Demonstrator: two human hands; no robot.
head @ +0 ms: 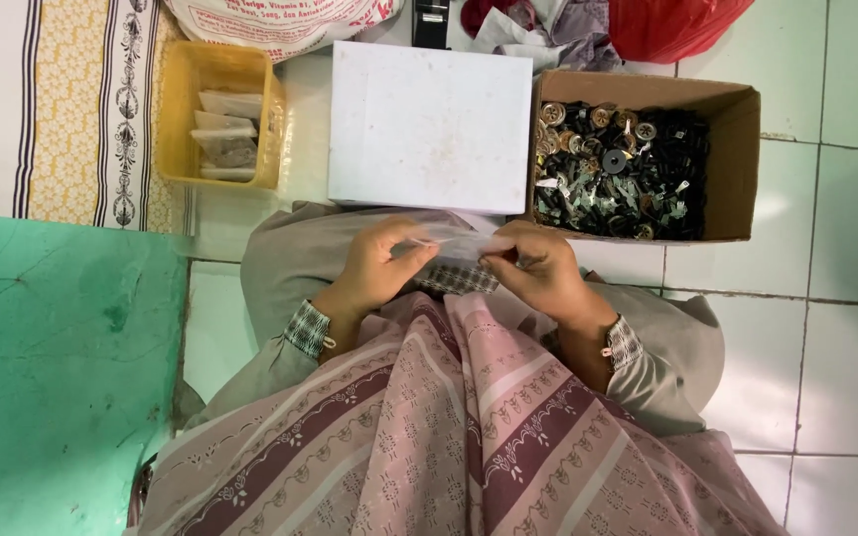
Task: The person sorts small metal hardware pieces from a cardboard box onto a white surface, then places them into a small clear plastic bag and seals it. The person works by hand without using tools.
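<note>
- Far left: green mat [52,377] beside me on the floor; above it, patterned yellow-and-white cloth [71,109].
- Yellow plastic tub [176,119], upper left, with a few small clear packets [225,139] stacked inside. It sits just beside the white box.
- My left hand [379,268], over my lap, fingers curled, thumb and forefinger pinching the left end of a small clear plastic bag [459,243].
- The bag is stretched between both hands, just in front of the near edge of the white box [429,124]. Whether it holds anything I cannot tell; it is thin and see-through.
- White box: flat, closed top, straight ahead, between tub and cardboard box.
- My right hand [538,273], fingers bent, gripping the bag's right end; fingertips of both hands are near each other.
- Cardboard box [737,169], open, to the right, touching the white box's side; filled with a heap of small dark and metallic parts [618,169], some round like buttons.
- Red plastic bag [672,25] at the top, behind the cardboard box.
- White floor tiles [836,328] on the far right.
- My striped pink garment [449,437] covers my lap below the hands.
</note>
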